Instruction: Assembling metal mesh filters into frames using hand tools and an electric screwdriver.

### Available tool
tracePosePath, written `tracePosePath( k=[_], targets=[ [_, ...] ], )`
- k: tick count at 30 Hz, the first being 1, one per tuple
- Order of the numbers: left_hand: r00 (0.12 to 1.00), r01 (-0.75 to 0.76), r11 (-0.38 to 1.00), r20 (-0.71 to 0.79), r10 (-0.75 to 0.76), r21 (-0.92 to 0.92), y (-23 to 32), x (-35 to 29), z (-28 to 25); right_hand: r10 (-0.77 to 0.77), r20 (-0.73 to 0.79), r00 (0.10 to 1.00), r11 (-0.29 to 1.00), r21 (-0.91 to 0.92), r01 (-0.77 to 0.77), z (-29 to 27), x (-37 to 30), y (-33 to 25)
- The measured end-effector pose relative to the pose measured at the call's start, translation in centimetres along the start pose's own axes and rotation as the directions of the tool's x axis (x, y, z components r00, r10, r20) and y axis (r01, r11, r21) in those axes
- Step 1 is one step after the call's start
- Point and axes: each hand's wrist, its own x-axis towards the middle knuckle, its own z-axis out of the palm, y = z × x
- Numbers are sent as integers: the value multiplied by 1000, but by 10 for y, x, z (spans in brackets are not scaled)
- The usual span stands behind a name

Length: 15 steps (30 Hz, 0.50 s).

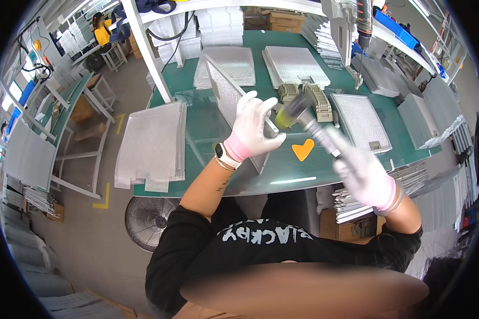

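My left hand (253, 127), in a white glove with a pink cuff, grips a metal-framed mesh panel (224, 94) by its frame. The panel stands tilted on its edge on the green table (218, 183). My right hand (364, 175), gloved too and blurred by motion, is closed around the handle of a mallet (294, 110). Its yellow-green head is smeared and hangs just right of the panel's frame. Below the mallet head lies a yellow, heart-shaped flat piece (303, 150).
Mesh sheets (149, 143) lie stacked at the left edge. Farther back are more panel stacks (295, 65), and two rows of beige clips (318, 102) sit near a framed panel (361, 122). A power screwdriver (364, 24) hangs at the back right. A floor fan (151, 223) stands below.
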Motion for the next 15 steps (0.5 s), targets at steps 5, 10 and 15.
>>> tracePosePath(
  k=[5, 10, 15],
  targets=[
    [998, 12, 996, -59, -18, -92, -3, -3, 9, -125, -107, 986, 988, -99, 115, 24, -4, 16],
    [1000, 0, 1000, -18, 0, -25, -3, -4, 0, 263, 91, 960, 946, 170, -275, 3, 2, 0],
    [999, 1, 994, -37, -5, -108, -3, -4, 5, 193, -13, 981, 981, 38, -192, 41, -20, 16]
  ],
)
